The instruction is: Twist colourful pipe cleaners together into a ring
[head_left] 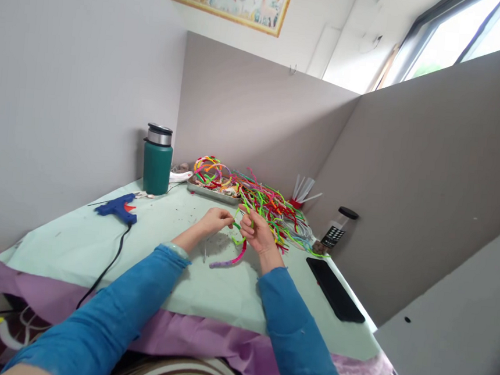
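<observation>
- Your left hand [215, 219] and right hand [258, 233] meet over the middle of the pale green table cover [74, 242].
- Both hands pinch a green pipe cleaner [240, 233] with closed fingertips; it spans the small gap between them.
- A pink and purple pipe cleaner [228, 261] curves on the cover just below your hands.
- A tangled pile of coloured pipe cleaners [270, 204] lies just behind your right hand.
- A blue glue gun [117, 207] rests well to your left, and a black phone [335, 289] to your right.
</observation>
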`<state>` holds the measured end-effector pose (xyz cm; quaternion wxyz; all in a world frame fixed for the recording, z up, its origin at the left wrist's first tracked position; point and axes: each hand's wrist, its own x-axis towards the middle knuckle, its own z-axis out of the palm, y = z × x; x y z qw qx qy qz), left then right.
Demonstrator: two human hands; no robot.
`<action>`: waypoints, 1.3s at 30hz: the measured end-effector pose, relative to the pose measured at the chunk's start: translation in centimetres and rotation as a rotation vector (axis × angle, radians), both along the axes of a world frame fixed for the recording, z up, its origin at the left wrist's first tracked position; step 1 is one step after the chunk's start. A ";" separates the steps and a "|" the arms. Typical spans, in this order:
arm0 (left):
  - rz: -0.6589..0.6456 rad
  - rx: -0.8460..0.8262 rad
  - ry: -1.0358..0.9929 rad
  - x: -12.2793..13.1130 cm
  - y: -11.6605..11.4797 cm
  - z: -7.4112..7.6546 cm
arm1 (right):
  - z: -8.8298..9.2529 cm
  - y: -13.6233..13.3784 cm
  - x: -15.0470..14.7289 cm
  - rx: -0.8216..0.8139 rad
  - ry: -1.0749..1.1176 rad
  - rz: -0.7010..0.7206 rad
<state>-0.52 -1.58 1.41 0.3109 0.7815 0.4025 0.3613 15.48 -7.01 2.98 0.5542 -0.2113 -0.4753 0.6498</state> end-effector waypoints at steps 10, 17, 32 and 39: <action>-0.083 -0.152 -0.100 0.4 -0.8 0.2 | 0.0 0.1 0.6 -0.016 0.024 -0.082; -0.105 -0.145 -0.135 0.4 -0.4 -0.1 | -1.1 1.6 1.5 -0.051 0.109 -0.212; 0.078 -0.133 -0.082 0.1 0.1 0.2 | -2.9 2.1 0.4 0.734 -1.000 -0.958; 0.086 -0.047 -0.078 0.3 0.1 0.0 | -4.6 3.1 -0.3 0.540 -1.042 -0.615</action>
